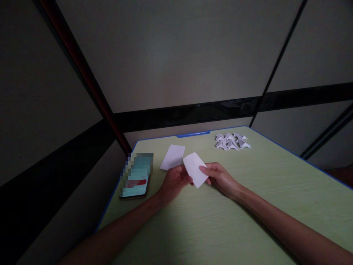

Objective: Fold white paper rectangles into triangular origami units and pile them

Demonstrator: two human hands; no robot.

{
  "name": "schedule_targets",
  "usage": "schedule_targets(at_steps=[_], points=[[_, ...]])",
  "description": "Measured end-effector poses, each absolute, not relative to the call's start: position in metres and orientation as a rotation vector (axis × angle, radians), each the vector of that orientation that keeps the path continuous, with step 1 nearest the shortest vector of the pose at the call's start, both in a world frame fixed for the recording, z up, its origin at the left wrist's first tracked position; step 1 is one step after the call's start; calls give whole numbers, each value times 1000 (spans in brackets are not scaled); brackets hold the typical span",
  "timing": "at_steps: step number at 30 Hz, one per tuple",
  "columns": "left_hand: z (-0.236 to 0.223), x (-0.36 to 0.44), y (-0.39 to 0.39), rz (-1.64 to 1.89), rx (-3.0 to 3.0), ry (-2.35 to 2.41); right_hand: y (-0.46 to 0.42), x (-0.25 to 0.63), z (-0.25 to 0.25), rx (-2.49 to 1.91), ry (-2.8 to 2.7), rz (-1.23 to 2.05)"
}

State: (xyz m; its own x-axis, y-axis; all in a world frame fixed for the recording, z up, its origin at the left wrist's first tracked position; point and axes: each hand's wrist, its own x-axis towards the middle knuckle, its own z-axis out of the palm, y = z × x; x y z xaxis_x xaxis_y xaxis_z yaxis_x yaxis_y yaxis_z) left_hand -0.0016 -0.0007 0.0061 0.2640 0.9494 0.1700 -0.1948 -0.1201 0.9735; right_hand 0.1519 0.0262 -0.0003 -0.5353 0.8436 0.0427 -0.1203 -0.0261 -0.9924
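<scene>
A small white sheet of paper point(194, 169) is held up between my two hands over the middle of the table. My left hand point(176, 180) grips its lower left edge, the thumb close to the paper's border. On the other side, my right hand point(219, 177) pinches the right corner, thumb on the front face and fingers behind. Just beyond my left hand lies more white paper point(173, 156), flat on the tabletop; whether it is one sheet or a stack I cannot tell.
Several folded white paper figures point(231, 141) sit in two rows at the far right of the pale green table point(209, 228). A phone point(138, 176) with a lit screen, partly blurred, lies at the left edge. Dark-banded panels point(176, 66) rise behind the table.
</scene>
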Motion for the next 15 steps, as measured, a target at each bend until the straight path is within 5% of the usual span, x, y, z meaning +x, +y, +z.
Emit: schedule_targets(at_steps=[9, 15], points=[[8, 3, -8, 1125, 1453, 951, 23, 152, 2, -998, -1576, 875], [6, 2, -13, 1005, 1702, 885, 10, 147, 11, -772, -1735, 1450]])
